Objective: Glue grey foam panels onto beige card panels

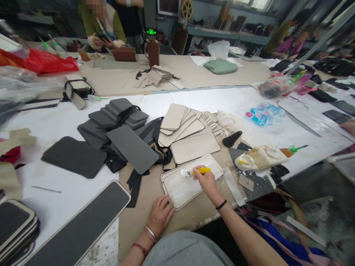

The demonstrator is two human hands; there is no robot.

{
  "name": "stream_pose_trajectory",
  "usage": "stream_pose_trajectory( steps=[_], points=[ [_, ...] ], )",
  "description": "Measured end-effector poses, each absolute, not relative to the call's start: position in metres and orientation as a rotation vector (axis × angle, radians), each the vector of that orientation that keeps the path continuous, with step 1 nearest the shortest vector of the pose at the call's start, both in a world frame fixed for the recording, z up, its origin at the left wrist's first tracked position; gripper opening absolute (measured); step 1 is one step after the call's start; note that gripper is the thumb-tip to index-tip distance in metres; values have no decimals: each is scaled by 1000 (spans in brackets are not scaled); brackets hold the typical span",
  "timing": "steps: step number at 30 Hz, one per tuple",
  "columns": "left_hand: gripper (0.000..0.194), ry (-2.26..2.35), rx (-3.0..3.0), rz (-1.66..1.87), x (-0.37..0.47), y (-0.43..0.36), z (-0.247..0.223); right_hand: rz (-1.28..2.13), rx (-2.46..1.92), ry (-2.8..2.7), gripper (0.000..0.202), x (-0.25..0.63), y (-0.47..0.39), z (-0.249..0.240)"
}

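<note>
My right hand [206, 181] is closed around a yellow-handled brush [203, 170]. The brush's white-coated tip touches a beige rounded panel [191, 188], which has wet white streaks across its top. My left hand [161, 212] has its fingers bent together at that panel's near left corner, holding the edge. Under the streaked panel, other beige edges show. Just beyond it fan out several more beige panels [195, 147]. Dark grey panels [133, 149] lie piled to the left, with black straps [135, 186] among them.
A glue-smeared white container [260, 158] lies at right, near a bottle with a green nozzle [291, 150] and a black tapered object [232, 139]. A long dark panel [83, 225] and a stack of bordered panels [16, 232] occupy the left front. People are at the far tables.
</note>
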State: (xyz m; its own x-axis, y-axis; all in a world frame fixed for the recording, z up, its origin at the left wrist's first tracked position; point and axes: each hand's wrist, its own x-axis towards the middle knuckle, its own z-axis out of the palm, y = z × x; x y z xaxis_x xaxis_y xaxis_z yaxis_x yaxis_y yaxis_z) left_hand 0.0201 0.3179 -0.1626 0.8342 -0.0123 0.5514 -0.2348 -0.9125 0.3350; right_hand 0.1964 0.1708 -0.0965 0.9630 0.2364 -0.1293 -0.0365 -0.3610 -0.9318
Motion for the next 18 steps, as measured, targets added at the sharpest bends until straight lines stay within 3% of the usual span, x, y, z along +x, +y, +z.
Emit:
stream_pose_trajectory(
  steps=[6, 10, 13, 18],
  points=[
    [16, -186, 2626, 813, 13, 316, -164, -11, -2196, 46, 41, 259, 96, -96],
    [20, -244, 2646, 849, 17, 324, -188, -11, -2330, 14, 43, 276, 78, -91],
    [19, -59, 2644, 747, 59, 349, -200, -57, -2335, -81, 42, 282, 79, -88],
    [24, 118, 2653, 841, 142, 394, -179, -120, -2285, -115, 33, 285, 85, -73]
  ],
)
